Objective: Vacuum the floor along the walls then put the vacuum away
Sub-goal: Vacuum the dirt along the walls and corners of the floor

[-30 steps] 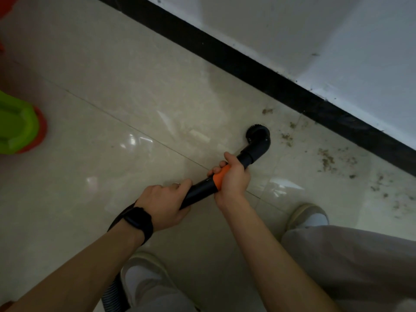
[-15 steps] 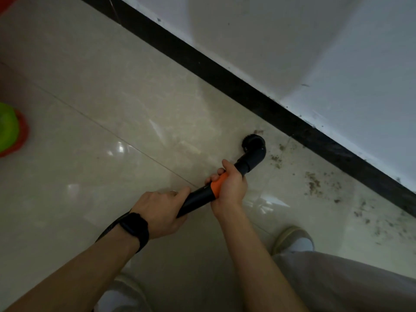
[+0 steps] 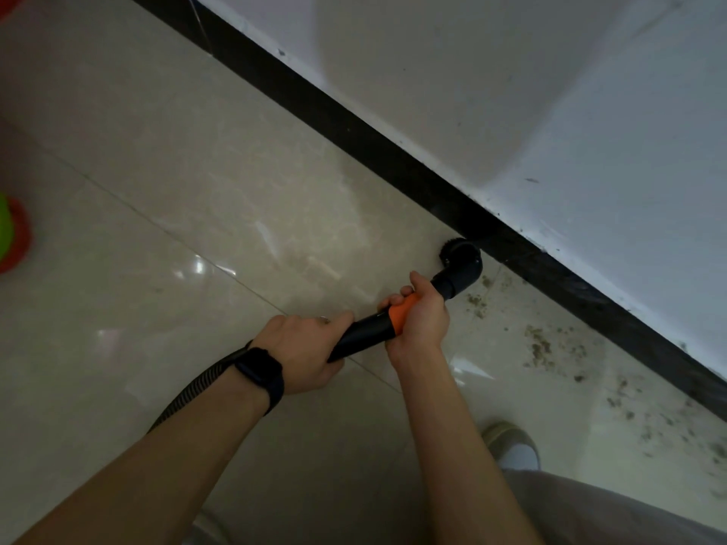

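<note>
A black vacuum wand [image 3: 364, 334] with an orange collar ends in a bent round brush nozzle [image 3: 460, 261]. The nozzle touches the floor right at the black baseboard [image 3: 393, 159] of the white wall [image 3: 511, 72]. My right hand [image 3: 419, 318] grips the orange collar just behind the nozzle. My left hand [image 3: 305, 350], with a dark watch on the wrist, grips the wand's rear end. A ribbed hose [image 3: 189, 391] runs back under my left forearm. Brown and dark dirt [image 3: 543, 348] lies on the cream tiles to the right of the nozzle.
A green and red plastic object [image 3: 11, 234] sits at the left edge. My right shoe [image 3: 511, 442] and grey trouser leg [image 3: 613, 509] are at the lower right. Glossy tiled floor [image 3: 157, 269] spreads out to the left.
The nozzle has slid forward from the open tile up to the baseboard, both hands moving with it. The dirt fleck that lay near the wall ahead of it no longer shows.
</note>
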